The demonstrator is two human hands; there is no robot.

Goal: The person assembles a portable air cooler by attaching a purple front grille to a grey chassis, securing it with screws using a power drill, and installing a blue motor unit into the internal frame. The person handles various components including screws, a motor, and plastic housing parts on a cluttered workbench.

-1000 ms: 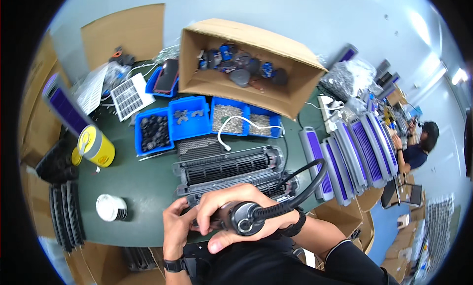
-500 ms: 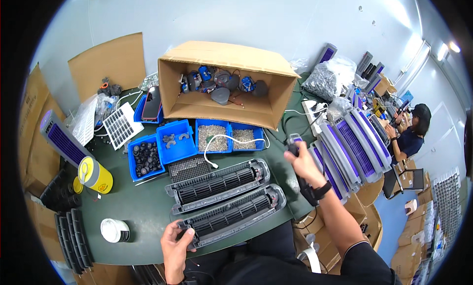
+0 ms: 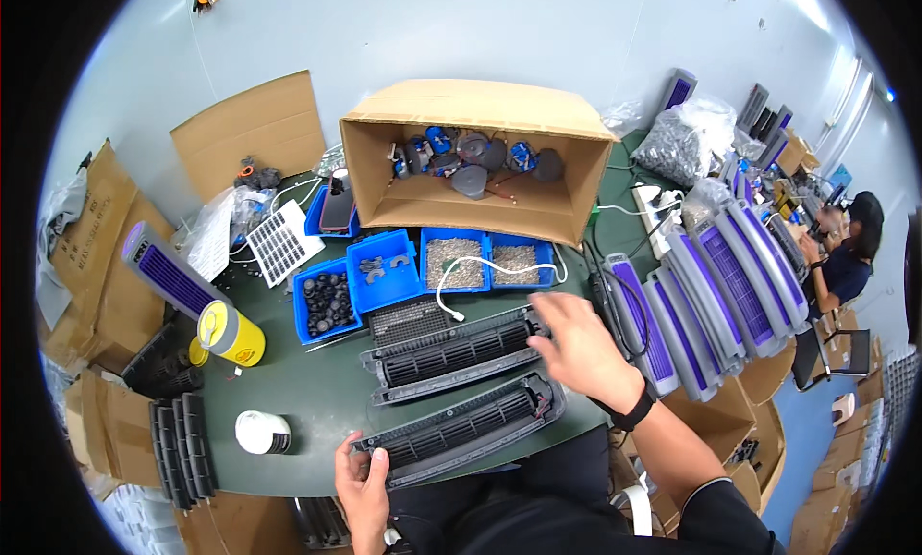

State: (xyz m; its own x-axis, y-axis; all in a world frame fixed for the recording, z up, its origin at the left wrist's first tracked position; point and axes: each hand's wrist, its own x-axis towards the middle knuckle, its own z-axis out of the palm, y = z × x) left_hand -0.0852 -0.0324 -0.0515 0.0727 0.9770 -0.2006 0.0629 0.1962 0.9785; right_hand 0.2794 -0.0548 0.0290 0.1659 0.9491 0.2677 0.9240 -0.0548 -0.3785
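Two long dark grey vented housings lie side by side on the green table, low in the frame's centre. The near housing is pinched at its left end by the left hand, fingers closed over the end cap. The right hand, fingers spread and holding nothing, rests over the right end of the far housing. Above them runs a row of blue bins of small parts with a white cable looped across, and behind these an open cardboard box of motors. A yellow canister stands at centre left; purple-faced finished units are stacked at right. The near housing overhangs the table's front edge, so a slackened grip could probably let it tip off. What the right fingertips touch is hidden by the hand itself, and the bins' contents are too small to identify.
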